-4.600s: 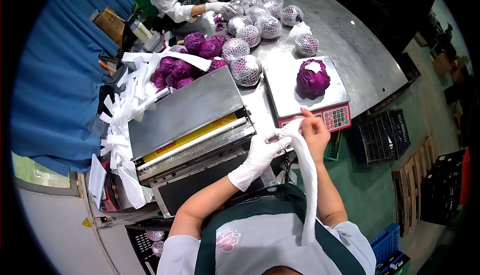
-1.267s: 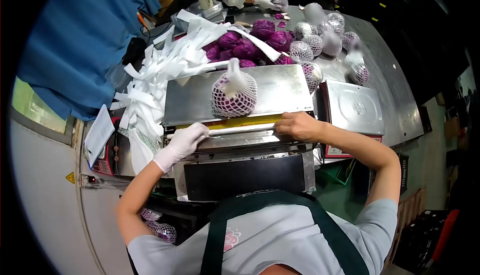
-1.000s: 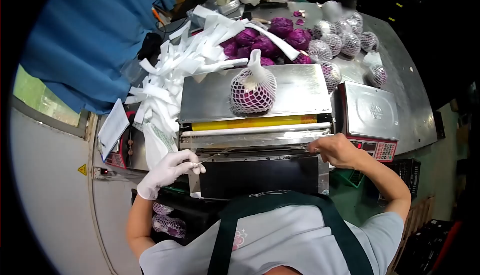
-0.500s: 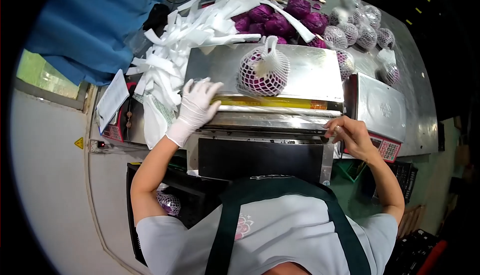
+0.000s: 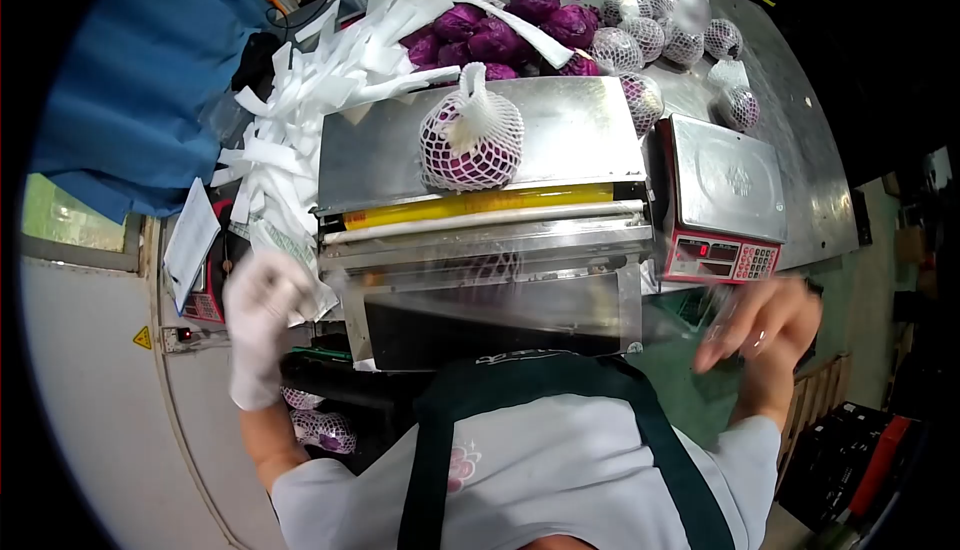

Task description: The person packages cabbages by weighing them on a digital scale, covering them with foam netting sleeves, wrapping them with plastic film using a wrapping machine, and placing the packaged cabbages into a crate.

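Observation:
Clear plastic film (image 5: 520, 300) is stretched across the front of the wrapping machine, over its black plate (image 5: 450, 345). At the film's left end is my left hand (image 5: 265, 315), white-gloved and blurred, with its fingers closed on it. My bare right hand (image 5: 765, 330) pinches the right end, also blurred, below the scale. A red cabbage in a white foam net (image 5: 470, 150) sits on the machine's metal top (image 5: 585, 140), its net gathered upward. Behind the film edge lies a yellow film roll (image 5: 480, 205).
White foam nets (image 5: 300, 100) are heaped at the left. Bare red cabbages (image 5: 495, 40) and several netted, wrapped ones (image 5: 615, 50) lie at the back. A scale (image 5: 725, 180) stands right of the machine, a clipboard (image 5: 190, 240) far left. More wrapped cabbages (image 5: 325, 430) sit below left.
Both hands have come back toward my body and moved farther apart, drawing the film out over the black plate. The netted cabbage stays on the metal top; the camera view has shifted.

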Demonstrator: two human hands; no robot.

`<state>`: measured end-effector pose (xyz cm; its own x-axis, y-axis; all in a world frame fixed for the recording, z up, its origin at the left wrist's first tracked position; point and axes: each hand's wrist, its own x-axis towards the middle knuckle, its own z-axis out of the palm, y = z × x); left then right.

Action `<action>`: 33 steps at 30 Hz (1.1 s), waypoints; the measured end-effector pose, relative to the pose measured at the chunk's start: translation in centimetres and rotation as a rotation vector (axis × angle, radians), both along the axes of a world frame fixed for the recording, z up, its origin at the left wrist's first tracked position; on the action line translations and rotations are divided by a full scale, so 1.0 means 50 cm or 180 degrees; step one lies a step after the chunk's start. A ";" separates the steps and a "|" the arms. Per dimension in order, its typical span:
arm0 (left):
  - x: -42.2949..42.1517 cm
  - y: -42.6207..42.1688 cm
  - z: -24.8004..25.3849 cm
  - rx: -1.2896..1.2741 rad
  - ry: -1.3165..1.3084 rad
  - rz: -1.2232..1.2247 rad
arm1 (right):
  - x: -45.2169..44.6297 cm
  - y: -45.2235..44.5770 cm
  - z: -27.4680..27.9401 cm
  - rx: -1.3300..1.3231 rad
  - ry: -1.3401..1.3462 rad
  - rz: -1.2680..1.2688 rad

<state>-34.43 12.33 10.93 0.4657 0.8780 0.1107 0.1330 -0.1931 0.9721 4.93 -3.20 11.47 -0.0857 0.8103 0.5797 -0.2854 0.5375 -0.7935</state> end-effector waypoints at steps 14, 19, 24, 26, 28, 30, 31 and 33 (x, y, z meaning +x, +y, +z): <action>0.144 0.342 -0.273 0.1626 0.2424 0.0114 | -0.041 0.421 -0.261 -0.0706 -0.3142 -0.0739; 0.069 0.367 -0.154 -0.1154 0.0830 0.0278 | -0.043 0.429 -0.260 -0.1196 -0.3279 -0.0682; 0.057 0.411 -0.122 0.0514 0.0447 0.0958 | -0.042 0.434 -0.267 -0.0920 -0.3289 -0.0756; 0.153 0.326 -0.147 0.1216 0.0938 -0.0286 | -0.042 0.434 -0.267 -0.0947 -0.3274 -0.0761; 0.210 0.276 -0.244 0.1545 0.1101 -0.0835 | -0.046 0.430 -0.270 -0.0966 -0.3260 -0.0744; 0.248 0.247 -0.256 0.1116 0.1201 -0.0690 | -0.050 0.425 -0.270 -0.0926 -0.3106 -0.0986; 0.255 0.233 -0.223 0.0651 0.1464 -0.0601 | -0.053 0.423 -0.270 -0.0900 -0.3100 -0.0986; 0.243 0.231 -0.246 0.0809 0.1536 -0.0528 | -0.057 0.415 -0.274 -0.0969 -0.2602 -0.0889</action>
